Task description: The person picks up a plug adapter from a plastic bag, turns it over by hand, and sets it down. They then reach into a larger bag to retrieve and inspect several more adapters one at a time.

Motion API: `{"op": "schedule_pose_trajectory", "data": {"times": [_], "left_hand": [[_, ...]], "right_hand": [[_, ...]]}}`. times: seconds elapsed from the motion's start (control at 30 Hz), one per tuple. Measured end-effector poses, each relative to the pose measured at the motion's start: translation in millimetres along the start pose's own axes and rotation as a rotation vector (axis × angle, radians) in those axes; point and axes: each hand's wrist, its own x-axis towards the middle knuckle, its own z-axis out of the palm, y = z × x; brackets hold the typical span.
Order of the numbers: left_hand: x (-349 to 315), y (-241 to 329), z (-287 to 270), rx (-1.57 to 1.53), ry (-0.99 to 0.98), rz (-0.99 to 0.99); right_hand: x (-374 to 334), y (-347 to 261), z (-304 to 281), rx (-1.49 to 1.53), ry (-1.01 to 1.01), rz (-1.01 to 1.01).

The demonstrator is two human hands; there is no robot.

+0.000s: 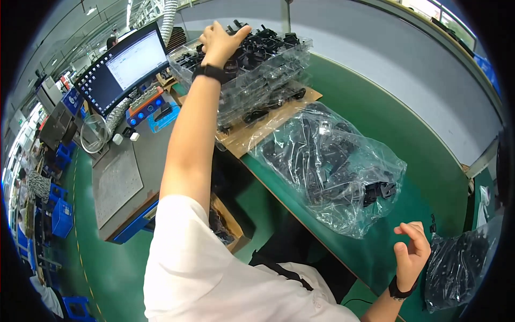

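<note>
My left arm is stretched out far ahead, and my left hand (220,43) is over the top of a stack of clear plastic trays (252,80). Its thumb stands apart from the fingers, and nothing shows in its grasp; the fingertips are partly hidden. Black plastic parts (263,48) lie jumbled in the top tray. At the lower right, my right hand (412,252) hovers by the green table (354,263), fingers curled and apart from the thumb, holding nothing visible. Left of it lies a clear plastic bag (332,166) full of black parts. A small black part (433,222) lies just beyond it.
Another bag of dark parts (456,268) is at the far right. Cardboard (268,123) lies under the trays. To the left, a workbench holds a monitor (129,64), a blue-fronted device (146,107) and a metal plate (118,188). An open carton (228,222) stands below, between the benches.
</note>
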Motion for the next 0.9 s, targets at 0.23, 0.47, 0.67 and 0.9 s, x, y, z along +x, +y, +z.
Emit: {"op": "schedule_pose_trajectory", "data": {"times": [0.23,0.47,0.67,0.9], "left_hand": [[-64,87,-63,-2.336,-0.657,-0.620],[-183,205,-129,-2.858,-0.730,-1.590],[-221,240,-105,-2.915,-0.749,-1.359],[-238,277,-157,-2.830,-0.818,-1.687]], "right_hand": [[-21,3,6,0.153,0.040,0.279],[42,-10,103,0.555,-0.196,-0.009],[22,-20,98,0.941,-0.140,0.421],[8,5,102,1.153,0.052,0.303]]}}
